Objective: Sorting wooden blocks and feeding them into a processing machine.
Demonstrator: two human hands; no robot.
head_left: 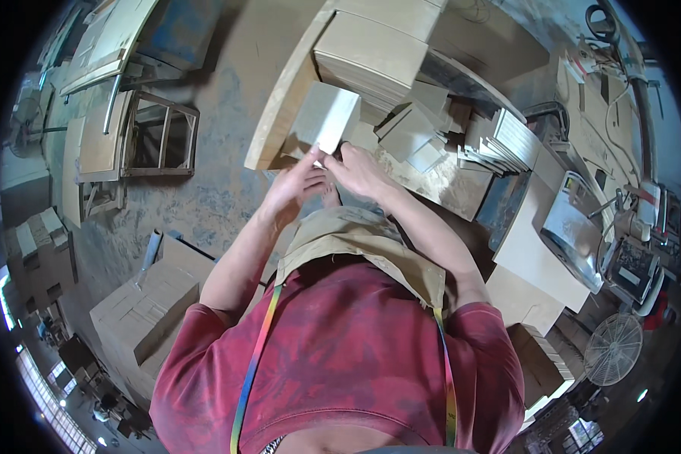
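Note:
A pale rectangular wooden block (327, 116) is held up above the workbench (276, 121), tilted on its edge. My left hand (295, 185) grips the block's lower corner from below. My right hand (359, 170) sits beside it, fingers closed on the same lower edge. Both forearms rise from my red shirt and tan apron. Just behind the block stands a tall stack of similar pale boards (371, 57).
Smaller wood pieces (416, 136) and a fanned stack of thin panels (507, 140) lie right of my hands. A machine with a metal plate (571, 227) and a floor fan (613, 348) stand right. A wooden frame (159, 136) and stacked boards (140, 310) sit left.

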